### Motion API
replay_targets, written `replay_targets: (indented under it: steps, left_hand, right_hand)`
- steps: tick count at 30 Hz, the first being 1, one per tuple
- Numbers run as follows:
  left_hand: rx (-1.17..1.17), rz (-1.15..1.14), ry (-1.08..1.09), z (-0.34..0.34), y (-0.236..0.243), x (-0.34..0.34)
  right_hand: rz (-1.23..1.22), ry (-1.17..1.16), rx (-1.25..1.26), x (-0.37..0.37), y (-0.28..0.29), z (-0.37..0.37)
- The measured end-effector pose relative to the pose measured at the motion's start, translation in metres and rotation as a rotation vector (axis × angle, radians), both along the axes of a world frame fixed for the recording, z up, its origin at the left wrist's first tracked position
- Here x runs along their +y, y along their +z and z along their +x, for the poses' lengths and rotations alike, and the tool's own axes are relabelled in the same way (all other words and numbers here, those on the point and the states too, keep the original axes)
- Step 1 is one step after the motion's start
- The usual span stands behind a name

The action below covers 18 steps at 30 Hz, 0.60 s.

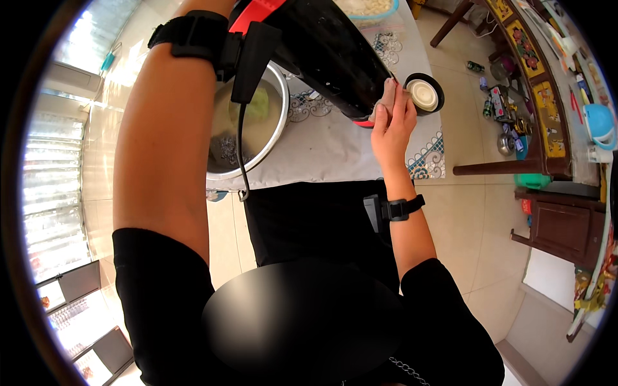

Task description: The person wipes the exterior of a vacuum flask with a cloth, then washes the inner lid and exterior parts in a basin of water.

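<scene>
A large glossy black flask (pixel 328 55) with red trim lies slantwise over the table, running from the top edge toward the right. At its lower end my right hand (pixel 394 132) is closed on a greyish-pink cloth (pixel 386 100), pressing it to the flask's side near the red rim. My left forearm (pixel 164 135) reaches up past the flask's red upper part; the left hand is beyond the top edge. Just right of my right hand sits a round black lid (pixel 439 96) with a cream disc (pixel 421 94) inside it.
A metal basin (pixel 283 106) of cloudy water stands at left, holding a pale green piece (pixel 257 106) and a dark grey mesh-like clump (pixel 225 149). The grey patterned tablecloth (pixel 315 154) covers the table. Behind is a blue-rimmed container (pixel 393 8). A wooden cabinet (pixel 541 103) stands right.
</scene>
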<state>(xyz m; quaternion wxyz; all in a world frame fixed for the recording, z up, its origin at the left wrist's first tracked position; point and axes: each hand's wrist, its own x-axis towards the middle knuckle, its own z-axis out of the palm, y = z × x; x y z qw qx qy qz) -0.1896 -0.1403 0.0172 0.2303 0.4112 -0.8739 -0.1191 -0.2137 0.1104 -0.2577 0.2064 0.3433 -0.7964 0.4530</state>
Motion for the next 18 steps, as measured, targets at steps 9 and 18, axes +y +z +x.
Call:
replay_targets:
  steps: [9, 18]
  left_hand:
    - [-0.160, 0.070, -0.609, 0.026, 0.022, 0.014]
    - [0.044, -0.062, -0.492, 0.053, 0.021, 0.095]
  right_hand:
    - [0.011, 0.029, -0.146, 0.009, 0.000, 0.001]
    - [-0.513, 0.172, -0.966, 0.026, -0.014, -0.009]
